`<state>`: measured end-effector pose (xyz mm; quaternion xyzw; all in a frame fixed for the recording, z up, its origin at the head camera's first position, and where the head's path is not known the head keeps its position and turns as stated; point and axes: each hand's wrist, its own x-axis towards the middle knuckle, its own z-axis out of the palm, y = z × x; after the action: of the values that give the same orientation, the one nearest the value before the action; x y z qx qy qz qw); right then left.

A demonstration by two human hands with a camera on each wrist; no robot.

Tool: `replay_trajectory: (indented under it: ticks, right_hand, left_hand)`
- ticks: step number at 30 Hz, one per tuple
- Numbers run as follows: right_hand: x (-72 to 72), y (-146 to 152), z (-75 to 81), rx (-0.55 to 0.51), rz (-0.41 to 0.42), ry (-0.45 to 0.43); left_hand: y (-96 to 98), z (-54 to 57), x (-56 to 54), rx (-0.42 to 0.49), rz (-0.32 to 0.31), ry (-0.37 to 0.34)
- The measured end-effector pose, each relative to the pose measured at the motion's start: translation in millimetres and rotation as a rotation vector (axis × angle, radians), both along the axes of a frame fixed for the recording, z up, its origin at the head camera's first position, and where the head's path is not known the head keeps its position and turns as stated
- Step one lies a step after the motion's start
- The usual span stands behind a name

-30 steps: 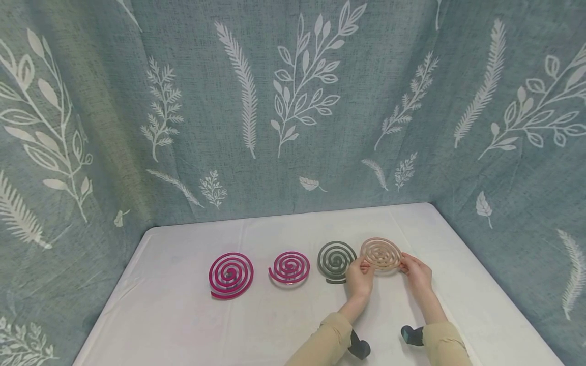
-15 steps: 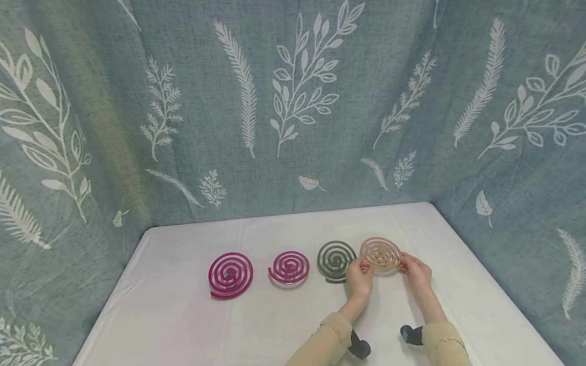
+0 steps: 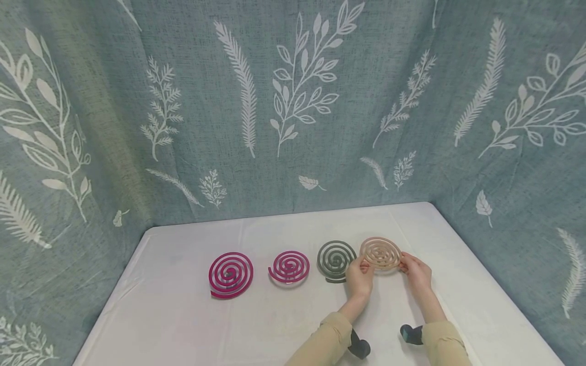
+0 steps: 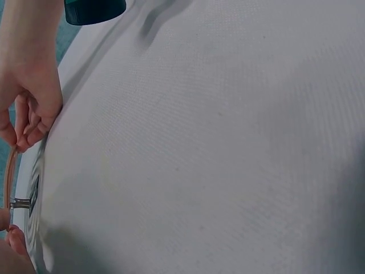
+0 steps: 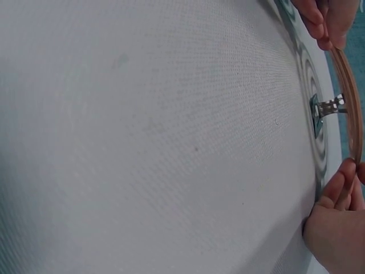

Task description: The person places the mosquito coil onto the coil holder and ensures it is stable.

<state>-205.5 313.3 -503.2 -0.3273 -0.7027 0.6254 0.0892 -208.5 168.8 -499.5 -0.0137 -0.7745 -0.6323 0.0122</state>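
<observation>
Both hands hold a tan mosquito coil (image 3: 381,253) between them by its near-left and right edges. My left hand (image 3: 359,278) pinches the left side, beside a dark green mosquito coil (image 3: 336,261). With fingertips and thumb, my right hand (image 3: 417,272) pinches the opposite edge. In the right wrist view, a small metal stand (image 5: 331,106) sits under the tan coil, with ring-shaped grey lines below it; whether these are a plate or shadow I cannot tell. Left of the green coil are two magenta coils, a smaller one (image 3: 289,267) and a larger one (image 3: 231,275).
A white cloth-covered table (image 3: 174,325) carries the coils in a row. Blue-green curtains (image 3: 192,127) with white leaf prints enclose its back and sides. Dark wrist devices (image 3: 359,348) sit below the cuffs of beige sleeves.
Almost nothing differs. Both hands keep their grip on the tan coil, and the other coils stay where they were.
</observation>
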Motion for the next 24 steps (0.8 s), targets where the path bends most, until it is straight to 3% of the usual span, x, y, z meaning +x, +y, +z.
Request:
replay_trajectory:
  ticks: [15,24]
  right_hand:
    - [0.7,-4.7,3.1,-0.039,-0.038,0.085]
    - [1.1,-3.9,0.7,0.007,-0.049,0.056]
  left_hand:
    - [4.0,-5.8,-2.1,-0.025,0.045,0.01]
    - [3.7,-2.0,2.1,-0.033,0.059,-0.01]
